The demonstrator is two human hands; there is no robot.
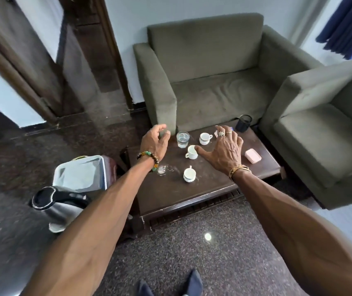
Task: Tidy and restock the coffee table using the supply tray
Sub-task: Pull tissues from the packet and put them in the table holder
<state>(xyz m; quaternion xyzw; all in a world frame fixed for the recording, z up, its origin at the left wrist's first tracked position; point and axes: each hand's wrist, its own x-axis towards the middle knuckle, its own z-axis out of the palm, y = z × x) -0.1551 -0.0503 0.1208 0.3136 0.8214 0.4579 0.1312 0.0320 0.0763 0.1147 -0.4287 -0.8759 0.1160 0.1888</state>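
Dark wooden worktop point(202, 189) sits between two green armchairs point(209, 67); person stands at its 6 o'clock edge, both arms stretched over it.

Left hand point(154, 139) hovers at the 10 o'clock corner, fingers point(164, 135) loosely curled and empty, just beside the water glass point(183, 139) but not touching it. Probably lining up to take the glass from the side.

Right hand point(224, 150) is spread flat and wide over the middle of the top, holding nothing. Its thumb tip lies at the rim of the middle cup point(191, 152); contact cannot be confirmed. The splayed palm suggests a reach to gather crockery rather than a pinch.

Three white cups stand loosely scattered: far cup point(205, 138) on a saucer at 12 o'clock, middle cup at centre, near cup point(189, 175) on a saucer towards 7 o'clock. A wet smear point(166, 169) marks the top beside the near cup. Pink box point(252, 155) lies at 3 o'clock; black tumbler point(243, 123) at 1 o'clock, at the back edge.

Supply tray point(81, 174), metal and bare, waits off the worktop at 9 o'clock, with an electric kettle point(60, 206) just in front of it. Placement there keeps it within the left arm's swing.

Judgement: clearing is only beginning; nothing is on the tray yet.
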